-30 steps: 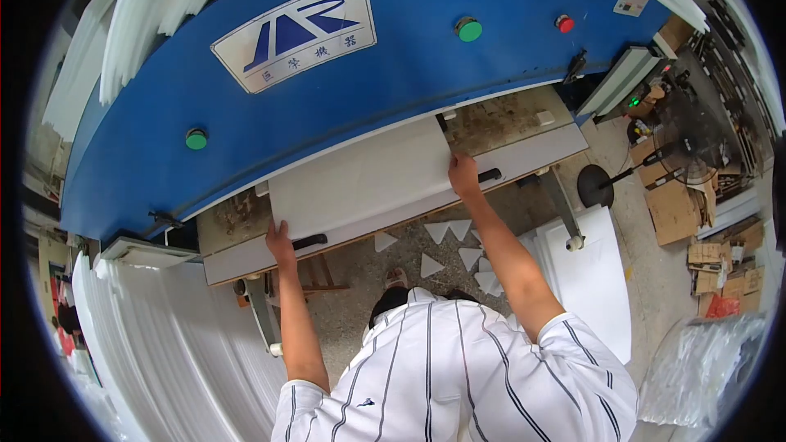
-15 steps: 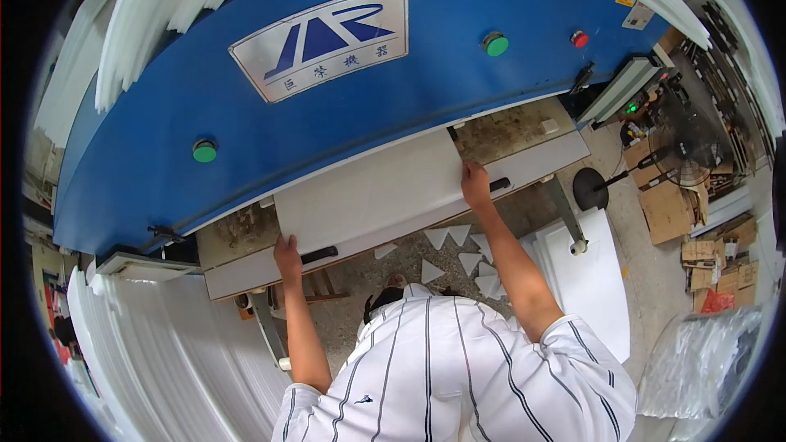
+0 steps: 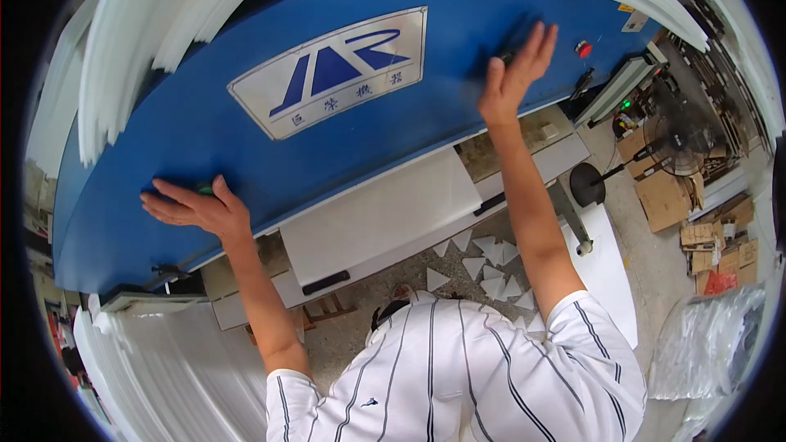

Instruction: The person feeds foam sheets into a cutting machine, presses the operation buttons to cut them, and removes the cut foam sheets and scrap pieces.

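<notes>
My left hand (image 3: 201, 206) is spread over the left green button (image 3: 205, 190) on the front of a blue machine (image 3: 327, 155); a sliver of green shows between thumb and fingers. My right hand (image 3: 517, 74) is raised with fingers apart at the right button, which it almost wholly covers. Whether either palm presses its button I cannot tell. Below the blue front, a white sheet (image 3: 381, 209) lies on the machine's bed (image 3: 295, 299), its far edge under the front. Neither hand touches the sheet.
A red button (image 3: 583, 49) sits right of my right hand. White triangular offcuts (image 3: 491, 270) litter the floor. Stacked white sheets (image 3: 180, 352) stand at left, others (image 3: 602, 270) at right. A black fan (image 3: 679, 135) and cardboard pieces (image 3: 663, 200) are farther right.
Both hands have let go of the white sheet's sides and moved up to the two green buttons. The sheet stays on the bed.
</notes>
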The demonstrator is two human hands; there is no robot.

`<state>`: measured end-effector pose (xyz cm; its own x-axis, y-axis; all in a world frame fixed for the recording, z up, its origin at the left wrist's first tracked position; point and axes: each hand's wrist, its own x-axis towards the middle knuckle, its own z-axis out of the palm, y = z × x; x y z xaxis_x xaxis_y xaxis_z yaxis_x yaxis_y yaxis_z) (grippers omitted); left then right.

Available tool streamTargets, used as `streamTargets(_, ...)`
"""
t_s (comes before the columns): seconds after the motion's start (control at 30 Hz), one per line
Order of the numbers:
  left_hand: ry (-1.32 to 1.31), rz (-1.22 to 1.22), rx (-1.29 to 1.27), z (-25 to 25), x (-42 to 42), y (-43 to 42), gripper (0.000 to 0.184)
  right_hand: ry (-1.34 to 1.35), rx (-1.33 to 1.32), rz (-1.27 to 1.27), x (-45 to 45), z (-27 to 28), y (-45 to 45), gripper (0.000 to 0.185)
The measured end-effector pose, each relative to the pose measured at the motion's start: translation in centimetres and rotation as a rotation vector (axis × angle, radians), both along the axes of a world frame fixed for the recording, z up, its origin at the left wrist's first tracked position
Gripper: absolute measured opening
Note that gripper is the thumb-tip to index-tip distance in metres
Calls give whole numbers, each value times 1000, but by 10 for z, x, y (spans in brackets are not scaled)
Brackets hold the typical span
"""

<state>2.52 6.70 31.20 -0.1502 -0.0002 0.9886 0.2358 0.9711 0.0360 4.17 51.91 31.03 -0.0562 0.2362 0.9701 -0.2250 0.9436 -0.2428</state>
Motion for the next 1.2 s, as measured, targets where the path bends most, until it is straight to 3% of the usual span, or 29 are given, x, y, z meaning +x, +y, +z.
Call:
streamTargets(0.27,59,30,3,-13,-23,1,89,-15,73,-96,-22,-5,1,75)
streamTargets(0.57,-113,97,12,-20,2,8,88,-170,38,-26,-2,-21,5,77)
streamTargets(0.67,-309,108,31,-5,27,14,88,-291,2,92,22,-14,13,74)
streamTargets(0.77,-381,-31,75,-31,70,24,82,-304,-205,303,53,-64,26,71)
streamTargets(0.93,-689,-27,130,-102,174,49,69,-767,-411,-69,141,-215,46,63)
streamTargets(1.07,-872,51,126,-121,242,61,60,-1033,-233,-44,193,-243,47,56)
streamTargets(1.2,-956,108,147,-108,261,58,58,-1029,-252,-19,196,-229,47,51)
